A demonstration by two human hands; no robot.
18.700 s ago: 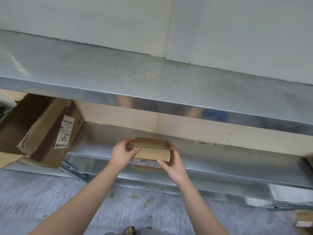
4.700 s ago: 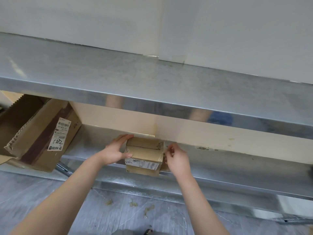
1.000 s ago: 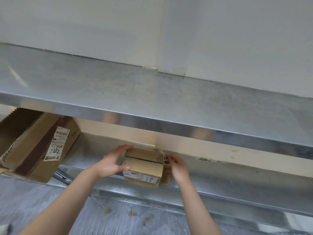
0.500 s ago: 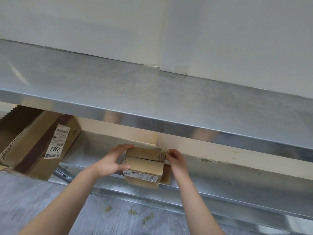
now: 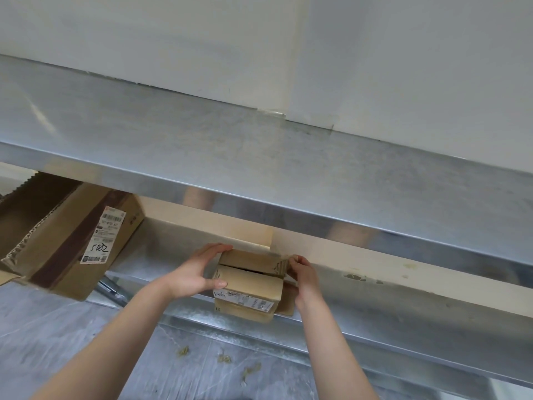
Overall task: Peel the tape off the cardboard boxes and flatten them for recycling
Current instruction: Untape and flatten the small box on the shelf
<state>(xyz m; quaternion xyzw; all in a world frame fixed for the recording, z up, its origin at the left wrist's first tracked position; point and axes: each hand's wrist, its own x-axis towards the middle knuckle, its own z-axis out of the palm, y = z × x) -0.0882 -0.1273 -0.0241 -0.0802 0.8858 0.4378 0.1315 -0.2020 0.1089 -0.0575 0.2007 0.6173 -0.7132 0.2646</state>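
A small brown cardboard box [image 5: 248, 285] with a white label on its near side sits at the front edge of the lower metal shelf [image 5: 375, 321]. My left hand [image 5: 193, 274] grips its left side, thumb on the top flap and fingers over the far edge. My right hand [image 5: 302, 274] is at the box's right top corner, fingertips pinching a strip of clear tape [image 5: 282, 265] that is lifted from the corner. The top flaps show a dark slit between them.
A large open cardboard box [image 5: 66, 235] with a shipping label lies tilted at the left under the upper metal shelf [image 5: 259, 157]. Small scraps [image 5: 225, 357] litter the grey floor below. A pale wall rises behind.
My right hand has shifted slightly along the box's right corner with the tape between its fingertips. The view has tilted a little. My left hand stays on the box.
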